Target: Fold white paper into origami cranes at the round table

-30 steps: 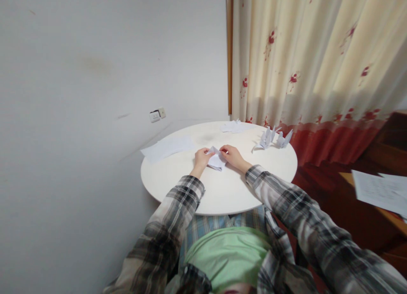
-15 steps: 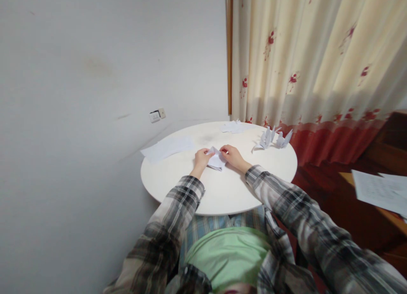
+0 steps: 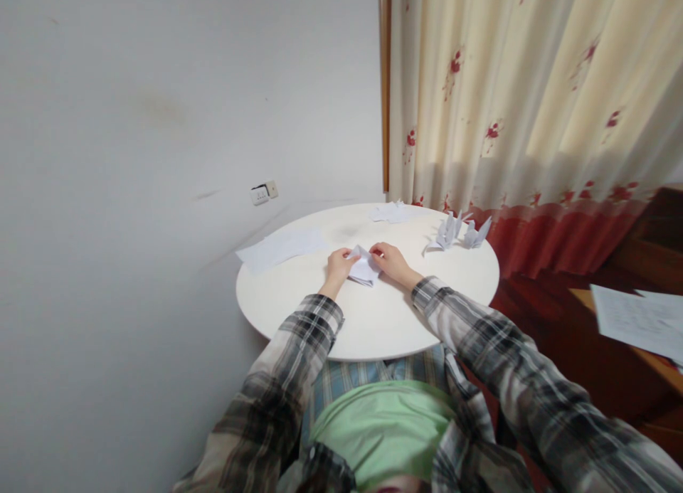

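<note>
The left hand [image 3: 338,264] is curling loosely, its fingertips pinching the left edge of a small, partly folded piece of white paper [image 3: 364,270] that is lying near the middle of the round white table [image 3: 373,322]. The right hand [image 3: 391,260] is gripping the paper's upper right corner, fingers bent over the fold. Two finished white paper cranes [image 3: 457,233] are standing well apart to the right near the table's far edge, and flat white paper sheets [image 3: 280,248] are lying off to the left.
</note>
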Demonstrator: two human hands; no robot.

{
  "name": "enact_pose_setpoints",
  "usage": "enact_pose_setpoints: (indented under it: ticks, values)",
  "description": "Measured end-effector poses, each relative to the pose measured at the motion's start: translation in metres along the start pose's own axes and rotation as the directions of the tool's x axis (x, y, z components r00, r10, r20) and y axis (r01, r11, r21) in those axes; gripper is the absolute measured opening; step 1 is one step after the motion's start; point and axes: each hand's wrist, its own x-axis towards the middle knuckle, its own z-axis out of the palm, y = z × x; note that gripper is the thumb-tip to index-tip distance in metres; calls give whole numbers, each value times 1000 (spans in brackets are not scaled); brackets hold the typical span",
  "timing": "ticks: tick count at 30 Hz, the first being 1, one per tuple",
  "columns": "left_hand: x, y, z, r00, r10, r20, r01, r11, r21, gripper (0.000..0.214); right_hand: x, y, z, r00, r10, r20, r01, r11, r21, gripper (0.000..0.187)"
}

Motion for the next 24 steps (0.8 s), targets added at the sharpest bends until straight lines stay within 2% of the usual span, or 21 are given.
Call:
enact_pose_setpoints:
  ticks: [9,16,24]
  values:
    - [0,0,1,1000,-10,5,10,1000,-24,19,-1,-4,-4,1000,16,25,-16,1000,-12,17]
    - [1,-5,3,999,26,20,-25,999,-37,22,-1,-4,-5,998,23,59,-20,999,-36,16]
    - [3,-8,4,999,34,37,-32,998,-58,16,-2,-8,-7,997,41,68,-38,998,-41,17]
